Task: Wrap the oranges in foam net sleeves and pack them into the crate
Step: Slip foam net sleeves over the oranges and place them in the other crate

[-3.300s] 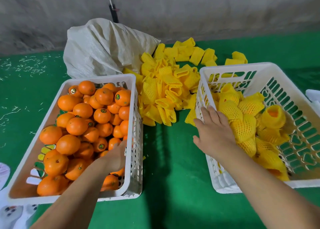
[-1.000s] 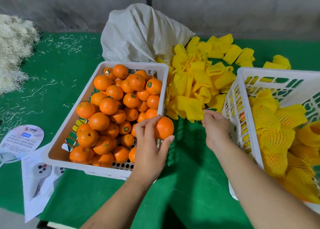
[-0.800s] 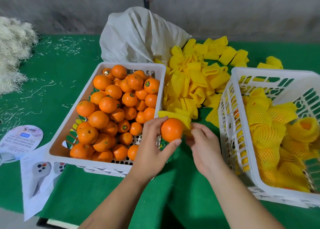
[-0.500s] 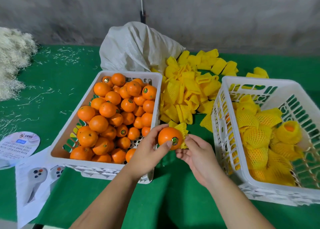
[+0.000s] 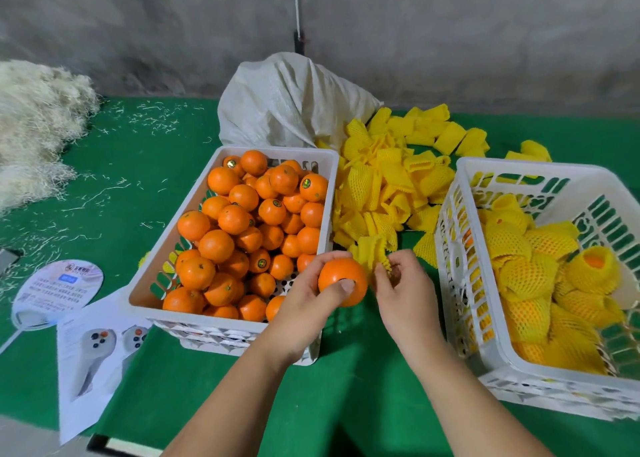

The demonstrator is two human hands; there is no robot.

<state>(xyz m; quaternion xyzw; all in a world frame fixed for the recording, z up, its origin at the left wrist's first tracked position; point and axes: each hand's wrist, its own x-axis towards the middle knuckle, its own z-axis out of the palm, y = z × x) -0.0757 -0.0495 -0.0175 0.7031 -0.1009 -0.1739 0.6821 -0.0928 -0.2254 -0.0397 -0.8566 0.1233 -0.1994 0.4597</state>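
From the head view we see the left hand (image 5: 304, 304) curled round one orange (image 5: 341, 280), thumb pressed on its near face and the other fingers wrapped behind it. Just to the right of those fingers, the right hand (image 5: 403, 301) pinches a yellow foam net sleeve (image 5: 372, 250), its fingertips narrowed on the sleeve's frilled edge, with the sleeve touching the orange's far right side. Left of the left hand's fingers stands a white crate (image 5: 173, 228) heaped with bare oranges (image 5: 256, 224). Right of the right hand's fingers stands a second white crate (image 5: 460, 283), holding wrapped oranges (image 5: 526, 273) in yellow netting. Beyond both sets of fingertips lies a loose pile of empty sleeves (image 5: 391, 179) on the green table cover (image 5: 346, 387), and behind it a white woven sack (image 5: 291, 103). Far to the left of the fingers we see a printed round fan (image 5: 57, 292), a paper sheet (image 5: 93, 356) and a heap of pale shredded fibre (image 5: 34, 124).
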